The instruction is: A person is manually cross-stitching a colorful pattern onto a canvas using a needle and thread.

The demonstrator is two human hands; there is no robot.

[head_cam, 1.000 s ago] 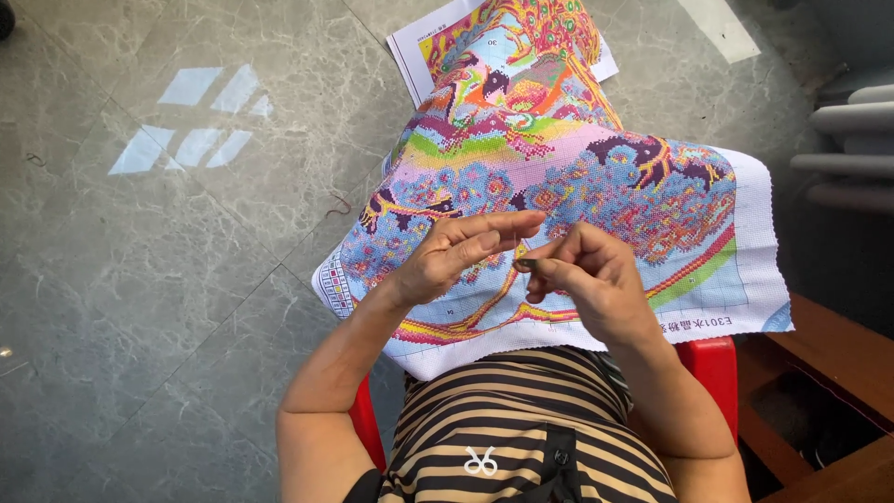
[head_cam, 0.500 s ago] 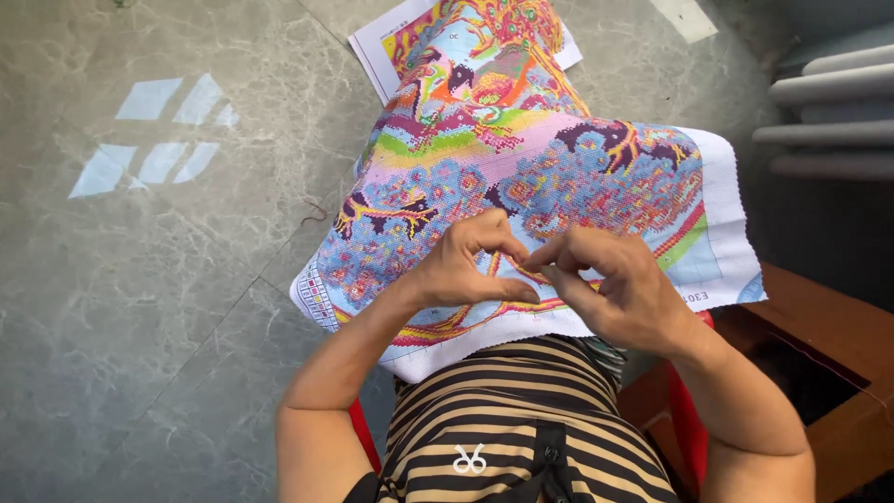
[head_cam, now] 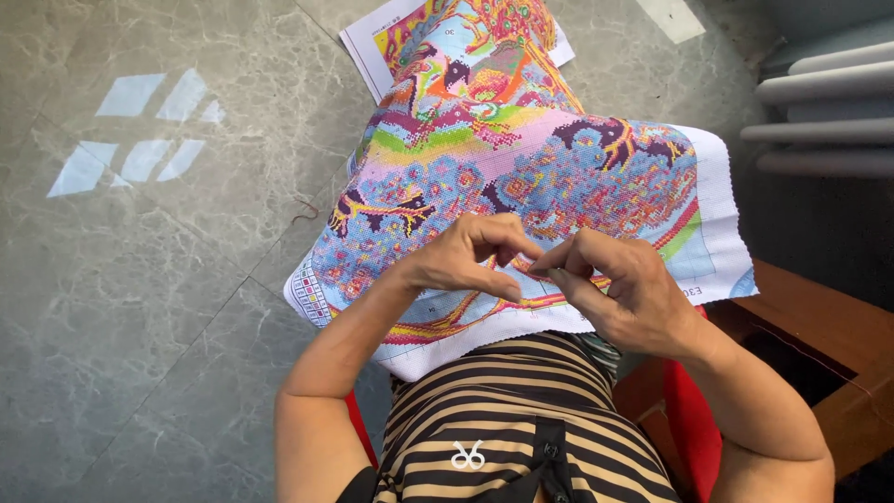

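Note:
A large, brightly coloured cross-stitch cloth (head_cam: 521, 168) with a white border is draped over my lap. My left hand (head_cam: 461, 259) and my right hand (head_cam: 619, 284) meet above its near edge, fingertips pinched together. Whatever they pinch is too small to make out; it may be a thread or needle. Both hands hover just above the cloth's lower part, in front of my striped shirt (head_cam: 503, 419).
A printed pattern sheet (head_cam: 372, 33) lies on the grey marble-look floor (head_cam: 140, 279) beyond the cloth. A short red thread (head_cam: 304, 210) lies on the floor. A brown wooden stand (head_cam: 819, 335) is at my right, pale rails (head_cam: 819, 112) behind it. I sit on a red seat (head_cam: 694, 428).
My left hand's fingers, spread a second ago, have curled in and pinched against my right fingertips. The view has shifted slightly.

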